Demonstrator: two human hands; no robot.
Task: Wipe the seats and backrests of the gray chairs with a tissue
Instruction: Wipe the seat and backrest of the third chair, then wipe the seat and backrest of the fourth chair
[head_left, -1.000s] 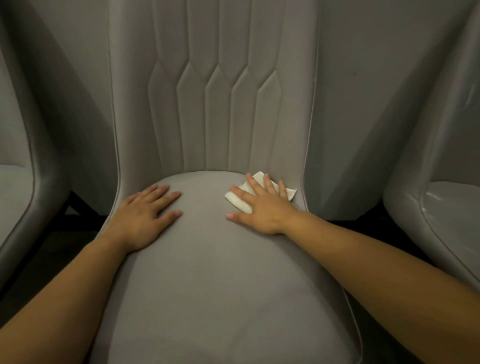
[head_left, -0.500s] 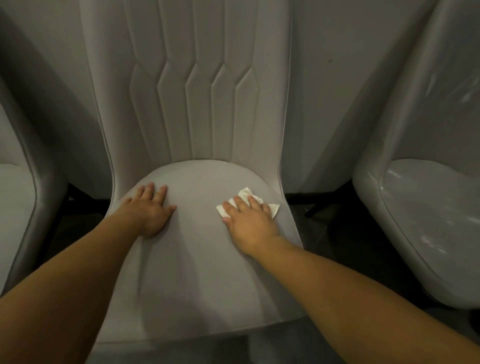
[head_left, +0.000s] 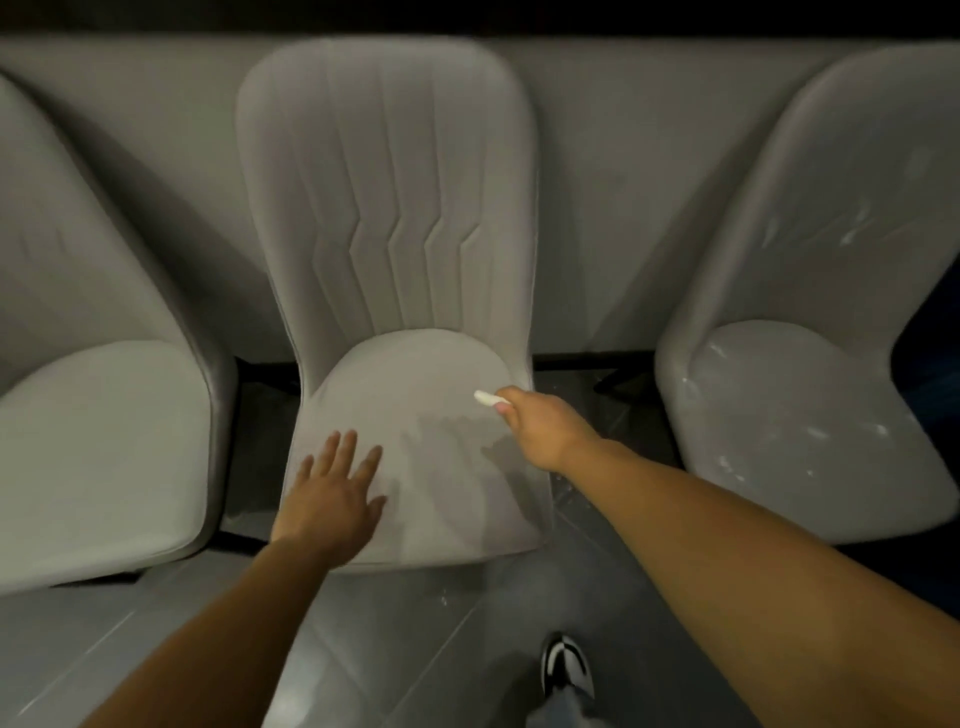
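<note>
- Three gray chairs stand in a row against the far wall (head_left: 623, 208); the person faces the middle chair (head_left: 384, 208).
- Right hand (head_left: 540, 426): fingers curled, pinching a folded white tissue (head_left: 485, 398), which sticks out to the left of the hand. It sits over the far right corner of the middle seat (head_left: 426, 467), near the seat's right edge. Whether the tissue touches the fabric, I cannot tell.
- Left hand (head_left: 332, 499): fingers straight and slightly spread, palm down over the near left part of the same seat. Holds nothing. It looks to be resting on or just above the cushion.
- A faint darker patch shows on the seat between the two hands; it may be shadow or damp, cannot say which.
- Step in hand, as I judge it: work on the middle seat, at its far right corner.
- Next move, as I judge it: either finish the seat or carry the tissue up to the backrest. That calls for flattening the tissue under the fingers and following the stitched ribs of the backrest.
- Right chair (head_left: 810, 364) shows pale streaks and specks on seat and back; likely in need of wiping. Left chair (head_left: 93, 415) is plain gray, no marks visible.
- Containers: none in view.
- Near edge: gray floor (head_left: 363, 649) and the toe of a dark shoe (head_left: 563, 665).
</note>
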